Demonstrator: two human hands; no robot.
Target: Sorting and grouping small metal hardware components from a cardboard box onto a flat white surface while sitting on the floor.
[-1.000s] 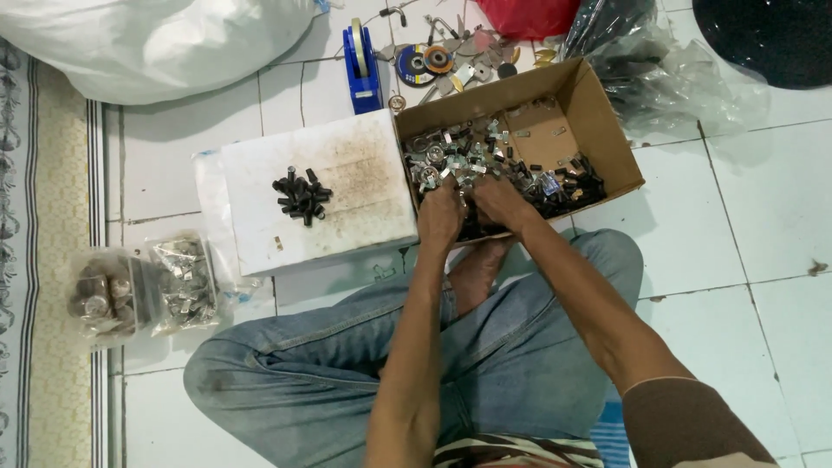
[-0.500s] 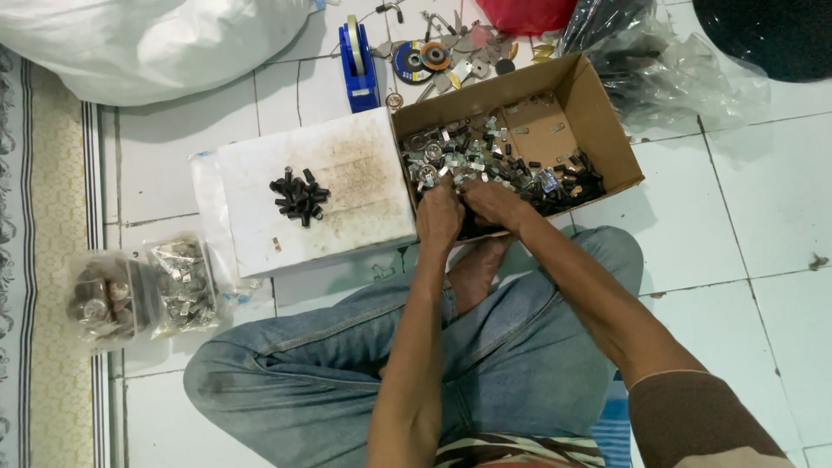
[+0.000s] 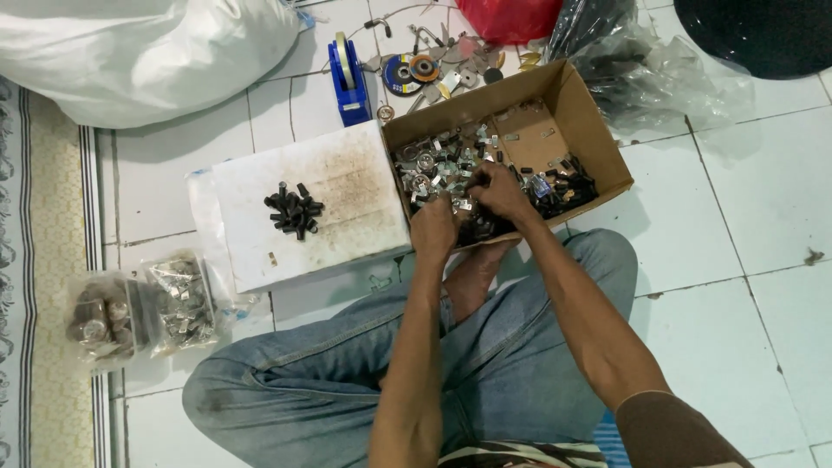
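An open cardboard box (image 3: 586, 126) on the tiled floor holds several small silver metal brackets (image 3: 431, 165) on its left and black parts (image 3: 568, 186) on its right. My left hand (image 3: 432, 230) rests at the box's near edge with its fingers curled over small metal pieces. My right hand (image 3: 497, 191) reaches into the box's middle, its fingers closed among the parts; what it pinches is too small to make out. A small pile of black bolts (image 3: 294, 211) lies on a stained white board (image 3: 347, 186) left of the box.
I sit cross-legged in blue jeans (image 3: 295, 381), bare foot (image 3: 472, 273) under the box. Clear bags of metal parts (image 3: 143, 308) lie at left. A blue tape dispenser (image 3: 348, 78), grinding discs (image 3: 412, 71), a white sack (image 3: 147, 48) and plastic bags (image 3: 641, 69) sit beyond.
My right hand has shifted a little deeper into the box among the parts. The left hand stays at the near edge. The bolt pile is unchanged.
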